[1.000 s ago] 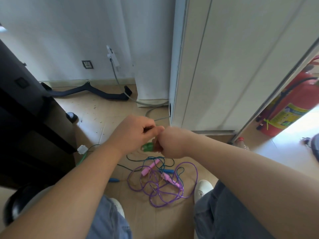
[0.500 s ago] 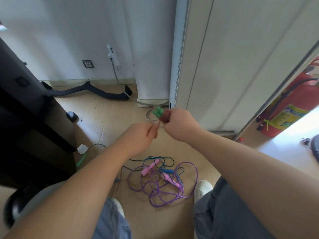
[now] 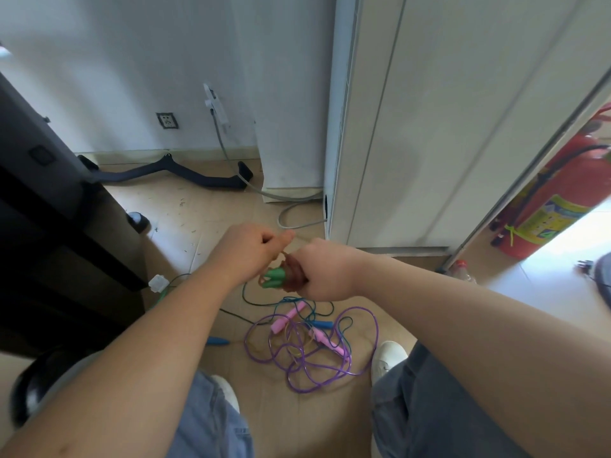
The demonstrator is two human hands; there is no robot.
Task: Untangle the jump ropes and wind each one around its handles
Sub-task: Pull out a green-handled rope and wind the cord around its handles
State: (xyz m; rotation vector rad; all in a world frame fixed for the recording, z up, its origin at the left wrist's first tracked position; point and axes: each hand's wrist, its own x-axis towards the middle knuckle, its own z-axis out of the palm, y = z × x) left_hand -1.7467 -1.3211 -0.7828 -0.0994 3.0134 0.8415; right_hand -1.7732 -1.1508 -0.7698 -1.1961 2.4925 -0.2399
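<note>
Right hand grip: fingers of the right hand (image 3: 325, 272) are curling tightly round the pair of green handles (image 3: 273, 279), which are poking out to the left of the fist, with the brown rope (image 3: 295, 275) bunching in turns against the knuckles.
Left hand grip: the left hand (image 3: 249, 252) is making a fist just beside the right, thumb lying along the top, and is pinching a strand of the brown rope that is running down to the bundle.
Where the bundle is: both hands are holding it in the air above the floor, between the person's knees and the white cabinet (image 3: 413, 127).
On the floor: the purple rope (image 3: 307, 358) is lying in a loose tangle below the hands, its pink handles (image 3: 286, 320) resting among the loops. A teal rope (image 3: 261, 303) is threading through the same heap, with one blue handle (image 3: 322, 324) in the tangle and another blue handle (image 3: 218, 341) lying apart to the left.
Person: legs in jeans are framing the heap, with white shoes (image 3: 388, 358) planted on either side.
Room: a red fire extinguisher (image 3: 555, 200) is standing at the right past the cabinet. A grey cable (image 3: 228, 160) is trailing from the wall to the floor, and a wall socket (image 3: 167, 120) is showing to its left. Dark furniture (image 3: 49, 200) is filling the left edge.
</note>
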